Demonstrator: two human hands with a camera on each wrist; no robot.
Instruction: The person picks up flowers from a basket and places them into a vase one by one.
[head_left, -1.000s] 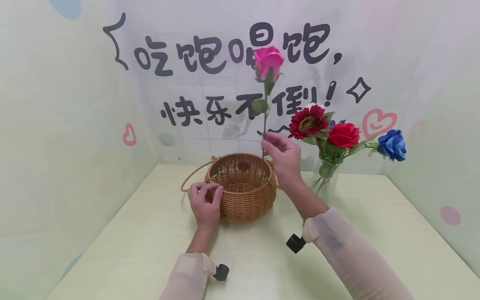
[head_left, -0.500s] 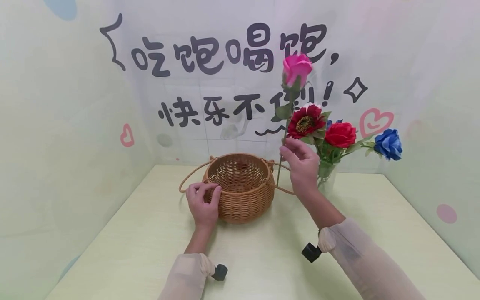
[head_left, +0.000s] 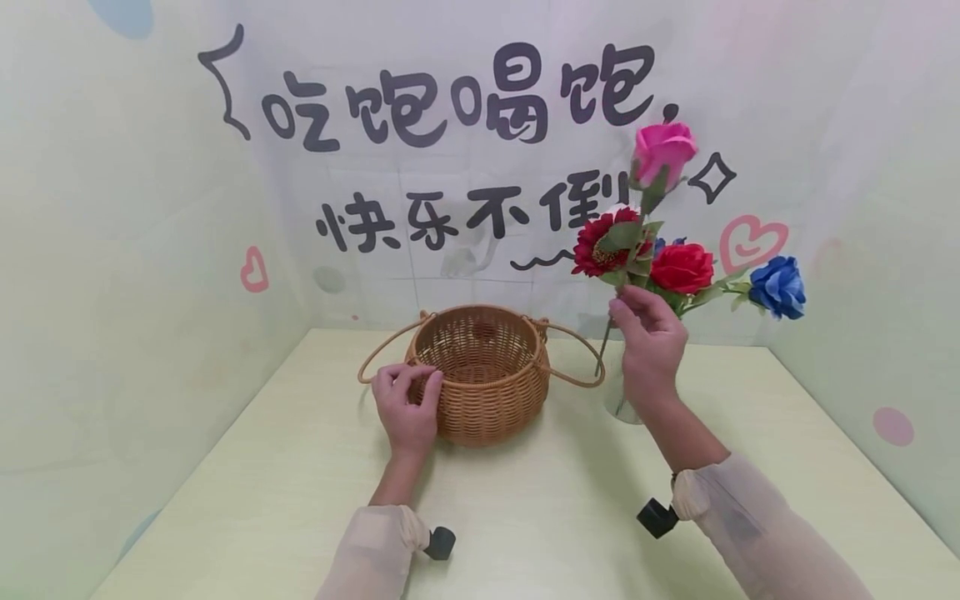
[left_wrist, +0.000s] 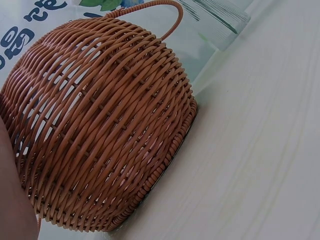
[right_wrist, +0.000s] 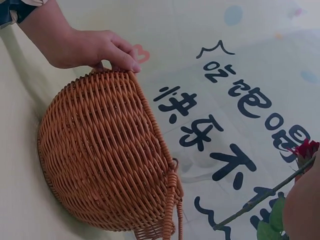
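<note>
A brown wicker basket (head_left: pixel 495 412) stands on the table with its two handles folded outward. My left hand (head_left: pixel 405 417) grips the basket's left front rim; the right wrist view shows that hand (right_wrist: pixel 97 50) with fingers and thumb at the rim. Between thumb and fingers, my right hand (head_left: pixel 654 350) pinches the stem of a pink rose (head_left: pixel 663 157), held upright with a slight lean to the right. The stem's lower end hangs above the basket's right handle, in front of a clear glass vase (head_left: pixel 624 407). My right hand partly hides that vase.
In the vase stand a dark red daisy-like flower (head_left: pixel 592 250), a red rose (head_left: pixel 681 268) and a blue rose (head_left: pixel 777 287) leaning right. Behind the pale table (head_left: pixel 300 500) rises a backdrop (head_left: pixel 360 283) with black lettering. Side panels flank the table.
My right hand has carried the pink rose rightward from beside the basket's right rim to in front of the vase, dropping slightly. The left hand stays on the basket rim.
</note>
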